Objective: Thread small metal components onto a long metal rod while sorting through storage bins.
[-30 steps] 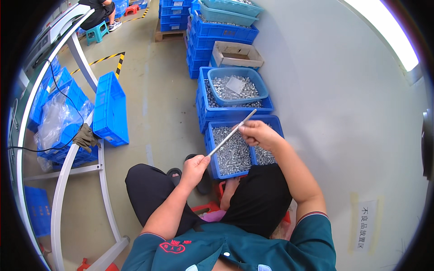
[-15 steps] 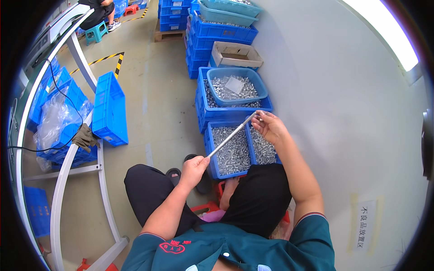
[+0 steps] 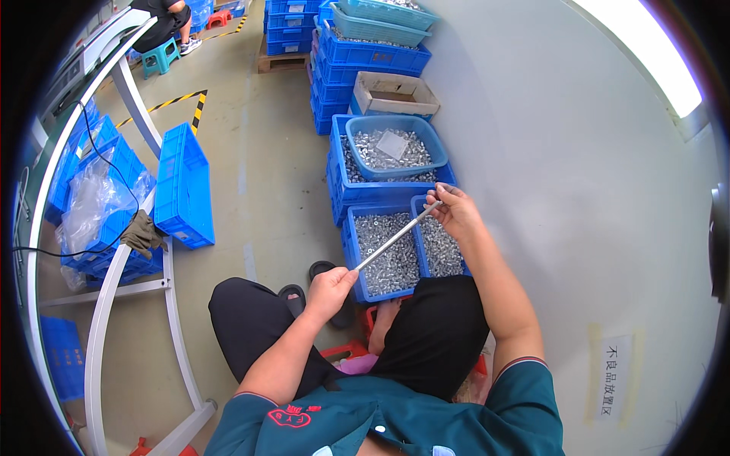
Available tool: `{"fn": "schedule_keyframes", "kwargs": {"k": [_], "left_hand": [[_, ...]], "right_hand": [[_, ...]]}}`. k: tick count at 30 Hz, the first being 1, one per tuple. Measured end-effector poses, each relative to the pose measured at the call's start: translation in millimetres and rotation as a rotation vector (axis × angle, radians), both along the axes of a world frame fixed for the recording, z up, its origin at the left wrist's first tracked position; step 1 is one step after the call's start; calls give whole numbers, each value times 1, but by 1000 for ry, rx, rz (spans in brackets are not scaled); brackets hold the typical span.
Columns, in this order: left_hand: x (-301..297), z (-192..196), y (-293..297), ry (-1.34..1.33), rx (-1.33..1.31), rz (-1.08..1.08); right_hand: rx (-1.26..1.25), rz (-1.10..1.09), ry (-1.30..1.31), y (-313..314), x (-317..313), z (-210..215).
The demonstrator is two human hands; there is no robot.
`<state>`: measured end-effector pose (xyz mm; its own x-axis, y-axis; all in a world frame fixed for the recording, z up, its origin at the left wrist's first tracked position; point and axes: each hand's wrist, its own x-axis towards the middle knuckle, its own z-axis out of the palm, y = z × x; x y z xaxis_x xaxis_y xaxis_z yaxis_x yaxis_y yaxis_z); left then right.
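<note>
A thin metal rod (image 3: 397, 237) slants across the blue bin of small silver parts (image 3: 357, 275) in front of my knees. My left hand (image 3: 331, 289) grips the rod's near, lower end. At the rod's far, upper tip my right hand (image 3: 455, 211) pinches with thumb and fingers, over a narrower blue bin of parts (image 3: 417, 207) beside the first. Whether a small part sits between those fingers is too small to tell.
A stacked blue crate holding a basin of silver parts (image 3: 435, 137) stands just beyond. A cardboard box (image 3: 363, 102) and more blue crates (image 3: 334, 45) run along the white wall (image 3: 578, 197). A blue crate on edge (image 3: 182, 190) and a white metal frame (image 3: 103, 304) stand left. Another person sits far back (image 3: 160, 19).
My right hand has slid out along the rod toward its far tip, moving right and slightly up. The left hand and the rod's angle have hardly changed.
</note>
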<state>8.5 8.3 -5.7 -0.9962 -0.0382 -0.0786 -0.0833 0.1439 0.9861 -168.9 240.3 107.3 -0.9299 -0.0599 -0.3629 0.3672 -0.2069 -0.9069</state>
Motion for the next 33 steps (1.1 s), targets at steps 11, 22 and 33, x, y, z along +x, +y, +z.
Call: {"fn": "schedule_keyframes", "kwargs": {"k": [11, 22, 33], "left_hand": [[0, 0, -2, -5, -50, 14], [-1, -3, -5, 15, -27, 12], [0, 1, -4, 10, -66, 14]], "right_hand": [[-130, 21, 47, -10, 8, 11], [-193, 122, 68, -13, 9, 12], [-223, 169, 40, -13, 8, 7]]}}
